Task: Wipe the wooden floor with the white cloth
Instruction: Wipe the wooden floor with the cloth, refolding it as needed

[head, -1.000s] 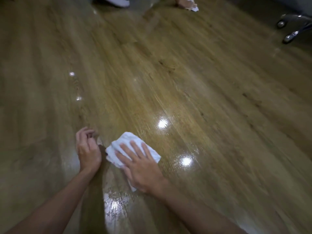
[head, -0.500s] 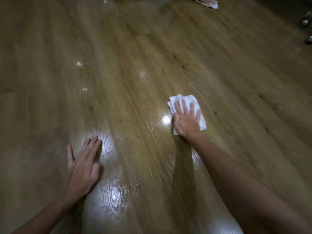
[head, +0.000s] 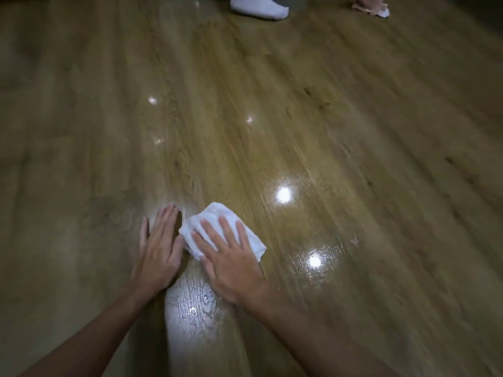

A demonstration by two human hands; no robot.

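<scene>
A folded white cloth (head: pixel 217 216) lies on the glossy wooden floor (head: pixel 326 131) in the lower middle of the head view. My right hand (head: pixel 228 257) presses flat on top of the cloth, fingers spread over it. My left hand (head: pixel 160 246) rests palm down on the bare floor just left of the cloth, its fingers together and almost touching the cloth's left edge. A wet, shiny streak (head: pixel 193 308) shows on the boards between my forearms.
At the far edge a person's foot in a white sock (head: pixel 258 6) stands on the floor. Another person's hand with a white cloth (head: pixel 373 6) is at the top right. Light spots reflect off the floor to the right of my hands.
My right hand has dragged the cloth back from the far right toward me and to the left, beside my left hand. The left hand stays flat on the floor.
</scene>
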